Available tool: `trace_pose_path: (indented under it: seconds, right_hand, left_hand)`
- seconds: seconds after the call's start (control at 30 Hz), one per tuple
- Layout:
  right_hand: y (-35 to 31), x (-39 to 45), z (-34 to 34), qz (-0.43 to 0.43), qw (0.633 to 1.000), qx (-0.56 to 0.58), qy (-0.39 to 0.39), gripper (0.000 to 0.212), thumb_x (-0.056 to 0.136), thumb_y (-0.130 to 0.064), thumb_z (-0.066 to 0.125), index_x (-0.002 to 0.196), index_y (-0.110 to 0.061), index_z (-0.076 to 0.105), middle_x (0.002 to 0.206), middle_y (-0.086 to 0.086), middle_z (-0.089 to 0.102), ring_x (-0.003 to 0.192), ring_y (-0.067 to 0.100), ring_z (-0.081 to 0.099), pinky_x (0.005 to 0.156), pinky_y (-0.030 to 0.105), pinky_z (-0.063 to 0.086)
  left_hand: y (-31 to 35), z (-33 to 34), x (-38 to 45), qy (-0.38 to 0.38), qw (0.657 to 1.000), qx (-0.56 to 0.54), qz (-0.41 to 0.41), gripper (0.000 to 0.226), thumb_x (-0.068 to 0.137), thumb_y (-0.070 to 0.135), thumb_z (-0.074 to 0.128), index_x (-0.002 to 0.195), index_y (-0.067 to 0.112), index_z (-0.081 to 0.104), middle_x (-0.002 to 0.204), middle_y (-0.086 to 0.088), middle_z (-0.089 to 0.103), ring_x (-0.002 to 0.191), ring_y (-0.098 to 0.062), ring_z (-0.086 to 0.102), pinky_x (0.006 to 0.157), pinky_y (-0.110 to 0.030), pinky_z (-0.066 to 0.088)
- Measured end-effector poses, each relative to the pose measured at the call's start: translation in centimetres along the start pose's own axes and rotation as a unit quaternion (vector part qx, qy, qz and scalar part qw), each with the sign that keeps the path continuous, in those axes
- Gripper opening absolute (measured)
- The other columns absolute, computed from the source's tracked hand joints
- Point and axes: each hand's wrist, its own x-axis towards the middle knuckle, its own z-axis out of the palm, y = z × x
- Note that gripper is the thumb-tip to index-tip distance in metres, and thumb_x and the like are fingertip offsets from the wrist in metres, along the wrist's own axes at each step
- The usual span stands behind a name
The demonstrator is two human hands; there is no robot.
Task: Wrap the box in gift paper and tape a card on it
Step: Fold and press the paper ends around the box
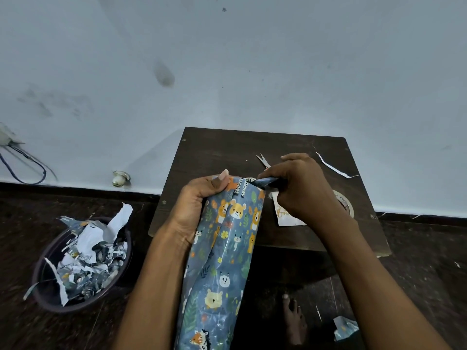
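My left hand (199, 205) grips the wrapped box (222, 248); right hand (300, 188) pinches the paper flap (265, 182) at its 12 o'clock end; card (284, 215) at 3.

Scissors (262, 160), card (285, 216) and tape roll (346, 203) on the table (202, 152); scrap bowl (45, 289) left.

One dark wooden surface (202, 152) stands against the wall. Above and on it: one box wrapped in animal-print gift paper (222, 248), held over its near edge by two hands, the left hand (199, 203) and the right hand (300, 188). One pair of scissors (262, 160) lies behind the hands, one card (285, 218) and one tape roll (345, 203) to their right, one white paper strip (333, 168) near the far right corner. Left of the surface, one bowl (50, 296) of paper scraps sits on the floor; below it, one bare foot (294, 322) and one crumpled scrap (345, 327).
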Motion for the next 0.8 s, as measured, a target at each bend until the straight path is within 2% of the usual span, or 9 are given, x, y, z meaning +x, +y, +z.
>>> trace_pose_path:
  seconds: [0.1, 0.17, 0.27, 0.37, 0.43, 0.47, 0.57, 0.67, 0.8]
  right_hand:
    - [0.6, 0.5, 0.1, -0.052, 0.999, -0.011, 0.013, 0.046, 0.062, 0.012, 0.073, 0.09, -0.023, 0.082, 0.086, -0.003, 0.078, 0.097, 0.03, 0.067, 0.084, 0.045, 0.054]
    - [1.1, 1.0, 0.1, -0.079, 0.996, -0.008, 0.05, 0.047, 0.057, 0.005, 0.077, 0.098, -0.019, 0.081, 0.101, 0.002, 0.078, 0.099, 0.028, 0.069, 0.087, 0.043, 0.054]
    - [1.9, 0.8, 0.0, 0.023, 0.992, 0.059, 0.112, 0.056, 0.062, -0.009, 0.072, 0.118, -0.015, 0.074, 0.117, 0.005, 0.073, 0.108, 0.025, 0.066, 0.091, 0.033, 0.05]
    - [2.0, 0.9, -0.9, 0.171, 0.925, 0.313, 0.132, 0.036, 0.084, 0.009, 0.065, 0.114, -0.011, 0.071, 0.099, 0.003, 0.075, 0.091, 0.013, 0.07, 0.078, 0.022, 0.053]
    - [2.1, 1.1, -1.5, 0.219, 0.874, 0.425, 0.092, 0.018, 0.096, -0.003, 0.06, 0.108, -0.006, 0.074, 0.092, 0.003, 0.077, 0.085, 0.012, 0.07, 0.076, 0.022, 0.051]
    - [2.2, 1.1, -1.7, 0.229, 0.855, 0.461, 0.063, 0.019, 0.098, -0.012, 0.059, 0.106, -0.003, 0.075, 0.091, 0.005, 0.077, 0.084, 0.017, 0.068, 0.076, 0.025, 0.049]
    - [2.2, 1.2, -1.4, 0.208, 0.83, 0.518, -0.01, 0.045, 0.088, -0.033, 0.066, 0.107, 0.008, 0.069, 0.095, 0.02, 0.065, 0.079, 0.029, 0.054, 0.072, 0.035, 0.043]
    - [2.0, 1.3, -1.0, 0.178, 0.822, 0.539, -0.045, 0.03, 0.088, -0.026, 0.065, 0.111, -0.008, 0.069, 0.102, 0.016, 0.065, 0.084, 0.029, 0.05, 0.072, 0.038, 0.042]
    - [2.4, 1.4, -1.0, 0.173, 0.788, 0.587, -0.076, 0.021, 0.086, -0.021, 0.066, 0.104, -0.012, 0.068, 0.081, 0.001, 0.062, 0.071, 0.014, 0.052, 0.071, 0.033, 0.047]
  left_hand:
    - [0.1, 0.1, -0.1, -0.002, 1.0, 0.001, 0.008, 0.025, 0.079, 0.028, 0.066, 0.074, 0.009, 0.081, 0.078, -0.011, 0.076, 0.066, -0.023, 0.071, 0.077, -0.034, 0.053]
    - [0.1, 0.0, -0.1, 0.002, 1.0, -0.003, 0.017, 0.025, 0.078, 0.028, 0.065, 0.07, 0.01, 0.08, 0.075, -0.01, 0.075, 0.064, -0.022, 0.07, 0.075, -0.034, 0.053]
    - [0.3, -0.7, -0.2, 0.016, 0.999, -0.018, 0.032, 0.026, 0.078, 0.029, 0.064, 0.071, 0.011, 0.081, 0.075, -0.011, 0.075, 0.065, -0.024, 0.071, 0.072, -0.033, 0.055]
    - [0.6, -1.3, -0.3, 0.028, 0.999, -0.03, 0.032, 0.027, 0.079, 0.032, 0.065, 0.078, 0.01, 0.081, 0.08, -0.014, 0.076, 0.072, -0.029, 0.071, 0.077, -0.037, 0.054]
    - [0.7, -1.2, -0.3, 0.035, 0.998, -0.046, 0.027, 0.029, 0.081, 0.032, 0.063, 0.072, 0.012, 0.081, 0.076, -0.01, 0.075, 0.066, -0.025, 0.072, 0.069, -0.033, 0.057]
    - [0.7, -1.1, -0.4, 0.035, 0.997, -0.06, 0.021, 0.031, 0.084, 0.031, 0.062, 0.068, 0.012, 0.08, 0.073, -0.008, 0.075, 0.063, -0.022, 0.072, 0.062, -0.029, 0.059]
    - [0.8, -0.6, -0.6, 0.04, 0.995, -0.086, 0.006, 0.049, 0.098, 0.029, 0.053, 0.06, 0.013, 0.079, 0.067, -0.005, 0.074, 0.056, -0.017, 0.071, 0.05, -0.024, 0.056]
    - [1.0, -0.7, -0.6, 0.06, 0.994, -0.093, 0.0, 0.048, 0.099, 0.032, 0.054, 0.065, 0.011, 0.08, 0.071, -0.006, 0.076, 0.059, -0.018, 0.073, 0.052, -0.025, 0.058]
    - [1.5, -1.1, -0.5, 0.087, 0.992, -0.089, 0.01, 0.053, 0.101, 0.028, 0.05, 0.059, 0.014, 0.079, 0.069, -0.003, 0.075, 0.057, -0.014, 0.072, 0.049, -0.022, 0.056]
